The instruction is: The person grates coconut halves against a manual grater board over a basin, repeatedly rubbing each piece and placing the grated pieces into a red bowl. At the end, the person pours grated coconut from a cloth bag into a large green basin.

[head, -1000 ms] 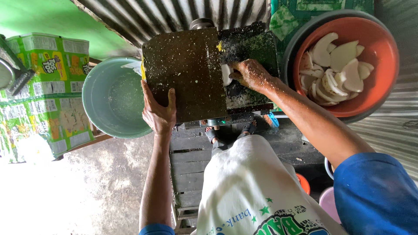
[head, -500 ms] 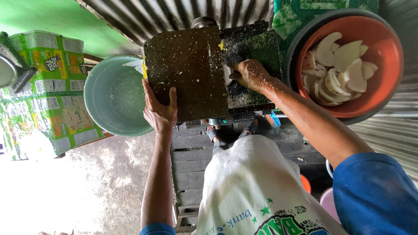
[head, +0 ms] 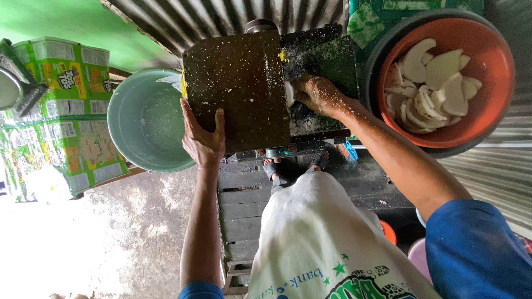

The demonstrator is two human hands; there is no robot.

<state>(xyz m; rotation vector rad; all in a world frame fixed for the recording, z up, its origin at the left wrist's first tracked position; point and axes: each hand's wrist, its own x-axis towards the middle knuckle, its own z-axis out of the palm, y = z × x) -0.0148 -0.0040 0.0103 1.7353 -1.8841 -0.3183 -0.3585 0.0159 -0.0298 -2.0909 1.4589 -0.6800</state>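
- The dark machine (head: 238,88) stands at the middle of the view, its flat housing flecked all over with white shreds — a slot runs down its right side.
- The orange tub (head: 487,99), at the right of the machine and well clear of both hands, holds a heap of white coconut pieces (head: 432,83).
- The pale green basin (head: 144,119) sits just beside the machine on the left, with wet white residue inside.
- Green printed cartons (head: 61,105) are stacked further left, against the green wall.
- The left hand (head: 202,138) lies flat on the lower left edge of the machine housing, fingers spread and pressing on it, thumb up; it clamps nothing.
- The right hand (head: 318,94), dusted with shreds, has its fingers closed together on 1 white coconut piece (head: 289,93), pressed against the slot of the machine.
- Below the machine, 2 sandalled feet (head: 293,165) rest on dark wooden planks (head: 249,205).
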